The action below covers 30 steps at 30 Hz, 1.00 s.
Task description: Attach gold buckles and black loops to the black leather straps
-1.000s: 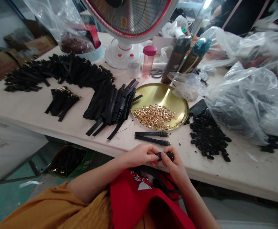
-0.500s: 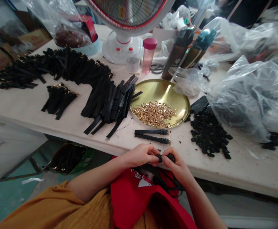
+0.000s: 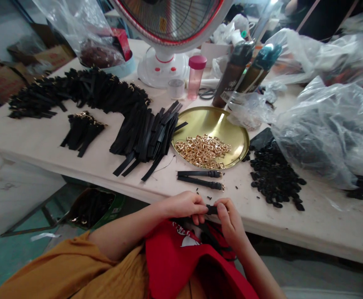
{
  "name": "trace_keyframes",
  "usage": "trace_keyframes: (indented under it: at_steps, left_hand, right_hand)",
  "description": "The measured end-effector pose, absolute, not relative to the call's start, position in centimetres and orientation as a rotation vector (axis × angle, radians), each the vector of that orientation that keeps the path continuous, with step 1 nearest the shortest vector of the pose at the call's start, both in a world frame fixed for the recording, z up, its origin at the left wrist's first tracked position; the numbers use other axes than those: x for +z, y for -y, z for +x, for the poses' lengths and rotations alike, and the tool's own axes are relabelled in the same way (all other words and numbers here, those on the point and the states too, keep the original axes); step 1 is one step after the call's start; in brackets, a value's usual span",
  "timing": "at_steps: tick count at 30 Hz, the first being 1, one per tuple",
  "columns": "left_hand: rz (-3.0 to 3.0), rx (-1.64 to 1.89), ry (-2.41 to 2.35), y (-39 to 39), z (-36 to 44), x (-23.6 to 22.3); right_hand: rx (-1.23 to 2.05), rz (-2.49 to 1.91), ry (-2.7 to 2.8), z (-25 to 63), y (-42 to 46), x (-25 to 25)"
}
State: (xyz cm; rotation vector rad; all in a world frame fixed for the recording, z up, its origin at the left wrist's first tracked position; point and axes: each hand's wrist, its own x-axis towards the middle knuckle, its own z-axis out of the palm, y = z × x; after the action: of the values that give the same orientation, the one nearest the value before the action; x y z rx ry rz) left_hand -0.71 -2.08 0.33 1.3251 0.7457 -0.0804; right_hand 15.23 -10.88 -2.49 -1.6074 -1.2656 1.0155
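Between my two hands, at the table's front edge, is a short black strap (image 3: 212,209). My left hand (image 3: 195,207) pinches its left end, and my right hand (image 3: 228,214) grips the right end with the thumb on top. Most of the strap is hidden by my fingers. Just beyond my hands lie two black straps (image 3: 198,182) with gold buckles at their right ends. Behind these, a round gold tray (image 3: 235,141) bears a heap of small gold buckles (image 3: 203,150). A pile of flat black straps (image 3: 142,141) lies left of the tray.
Small black loops or pieces (image 3: 275,174) are heaped at right beside a clear plastic bag (image 3: 327,124). Bundled buckled straps (image 3: 81,89) line the back left, with a smaller bundle (image 3: 83,131) in front. A fan (image 3: 165,66), a pink-lidded bottle (image 3: 196,77) and two dark bottles (image 3: 234,74) stand behind.
My hands have drawn slightly apart, so more of the black strap shows between them. The view has shifted a little.
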Motion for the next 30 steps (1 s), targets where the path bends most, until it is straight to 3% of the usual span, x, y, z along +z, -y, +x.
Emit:
trace_keyframes:
  at_steps: [4, 11, 17, 24, 30]
  left_hand:
    - [1.382, -0.041, -0.771, 1.6, 0.0, 1.0]
    - [1.286, -0.023, -0.622, 0.5, -0.5, 3.0]
    - [1.286, -0.011, -0.663, 1.1, 0.3, 2.2]
    - [1.382, -0.075, -0.661, 0.2, -0.6, 3.1]
    - [1.502, -0.060, -0.715, 0.5, -0.1, 2.9]
  right_hand:
    - [0.980, -1.564, 1.325, 15.2, 10.5, -2.0]
    - [1.199, -1.419, 1.015, 15.1, 9.6, -1.6]
    - [1.028, -1.486, 1.160, 14.4, 9.8, -1.9]
    - [1.047, -1.523, 1.160, 15.2, 9.5, -1.8]
    - [0.802, -1.532, 1.463, 14.8, 9.6, -2.6]
